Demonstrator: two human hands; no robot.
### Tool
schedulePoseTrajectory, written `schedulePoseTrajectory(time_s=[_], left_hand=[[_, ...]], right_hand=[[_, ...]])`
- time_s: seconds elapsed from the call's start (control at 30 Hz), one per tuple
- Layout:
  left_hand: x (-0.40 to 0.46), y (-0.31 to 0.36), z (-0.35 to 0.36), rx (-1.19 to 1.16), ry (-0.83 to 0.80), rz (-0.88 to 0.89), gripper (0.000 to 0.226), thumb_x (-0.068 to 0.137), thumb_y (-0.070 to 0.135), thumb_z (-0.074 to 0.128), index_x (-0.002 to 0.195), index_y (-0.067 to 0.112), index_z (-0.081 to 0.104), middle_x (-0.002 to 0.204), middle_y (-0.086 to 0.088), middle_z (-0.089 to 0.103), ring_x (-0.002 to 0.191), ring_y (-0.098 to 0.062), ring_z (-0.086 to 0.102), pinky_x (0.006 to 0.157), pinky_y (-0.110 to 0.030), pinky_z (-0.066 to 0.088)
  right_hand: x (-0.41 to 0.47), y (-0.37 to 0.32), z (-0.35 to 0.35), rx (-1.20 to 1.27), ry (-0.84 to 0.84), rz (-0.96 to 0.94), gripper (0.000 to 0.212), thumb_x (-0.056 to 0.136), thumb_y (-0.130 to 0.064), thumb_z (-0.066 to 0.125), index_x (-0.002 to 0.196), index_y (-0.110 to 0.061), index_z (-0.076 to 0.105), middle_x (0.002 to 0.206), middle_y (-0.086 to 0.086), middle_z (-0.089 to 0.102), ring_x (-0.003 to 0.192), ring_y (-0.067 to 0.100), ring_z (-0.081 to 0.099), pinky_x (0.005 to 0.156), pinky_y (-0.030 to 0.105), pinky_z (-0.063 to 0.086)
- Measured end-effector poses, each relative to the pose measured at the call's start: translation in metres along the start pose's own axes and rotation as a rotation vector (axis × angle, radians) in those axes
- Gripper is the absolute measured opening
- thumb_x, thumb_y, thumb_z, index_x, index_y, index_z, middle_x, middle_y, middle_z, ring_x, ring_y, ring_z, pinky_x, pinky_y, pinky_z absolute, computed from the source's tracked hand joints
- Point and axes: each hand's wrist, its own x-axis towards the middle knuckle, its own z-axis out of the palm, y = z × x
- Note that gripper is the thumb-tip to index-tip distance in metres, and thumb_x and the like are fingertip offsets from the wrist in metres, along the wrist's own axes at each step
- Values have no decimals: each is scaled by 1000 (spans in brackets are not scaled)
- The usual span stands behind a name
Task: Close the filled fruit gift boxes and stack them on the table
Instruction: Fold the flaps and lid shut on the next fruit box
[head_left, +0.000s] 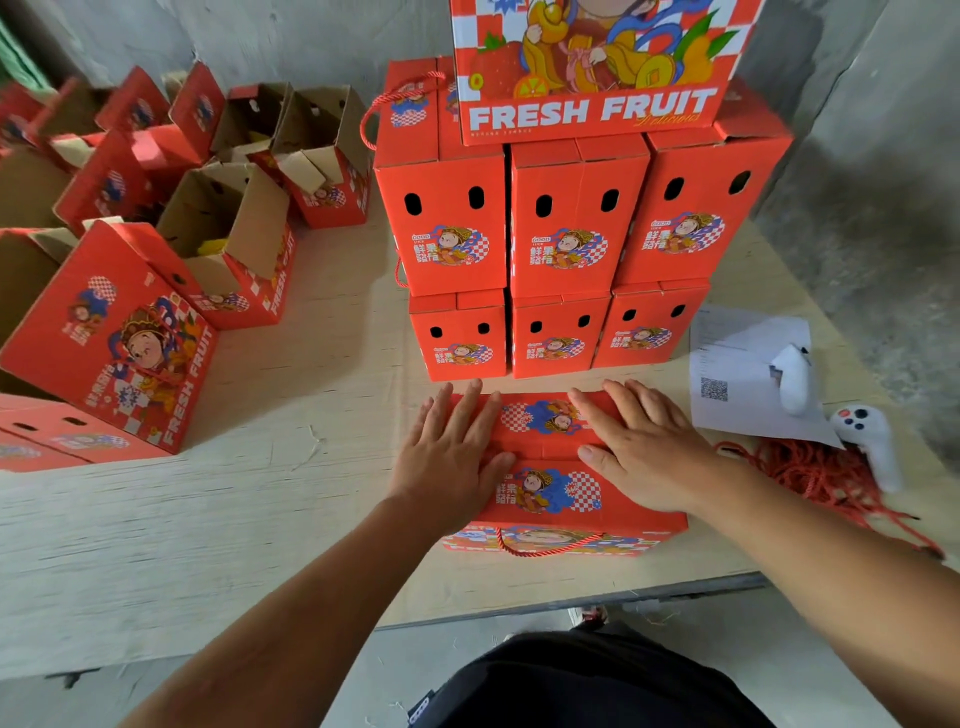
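Two hands lie flat on one red box (550, 483) that stands on the counter (260, 519) close to the person. The left hand (457, 441) presses with straight, spread fingers on the left part of the lid, and the right hand (634, 441) presses the same way on the right part; neither hand grips anything. Between the two hands the top flaps meet, so I judge that the step in hand is the closing of this box: the flaps are pushed down and look nearly or fully shut, though I cannot tell if they are locked. A red cord handle (545, 545) hangs on the side of the box nearest the person. Just beyond the fingertips stands the stack (561, 249) of closed boxes, three side by side in two rows, with one more box (597, 67) on top of them. Far to the left of the left hand several open boxes (234, 234) wait, still not closed. To the right of the right hand lie a paper (737, 374), two white controllers (862, 441) and a heap of red cord (821, 473). The next move, as I judge it, calls for both hands to take the box by its sides, lift it upright and set it on the stack, squarely, so that it does not tip.
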Motion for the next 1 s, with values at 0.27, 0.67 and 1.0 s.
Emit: schedulePoseTrajectory(time_s=[0.27,0.67,1.0], left_hand=[[20,-20,-19,172,180,168,74,94,75,33,137,24,66,122,-5,69,101,-37,65,92,-50,51],[21,-20,-5,107,-54,137,82,91,82,-7,163,43,-2,161,-4,32,148,-29,28,125,-50,21],[9,-21,14,-435,132,-278,92,89,84,42,163,34,18,161,0,31,146,-25,29,120,-50,30]], right_hand=[[-6,8,-11,-94,226,-124,79,94,-77,12,160,-39,32,128,-1,54,108,26,45,96,43,42],[6,9,0,2,-14,-100,79,83,-89,-3,147,-55,-34,166,-2,-5,153,28,-6,124,49,-3],[-7,20,19,635,266,109,65,106,-41,45,163,-22,21,170,6,20,157,21,16,124,36,16]])
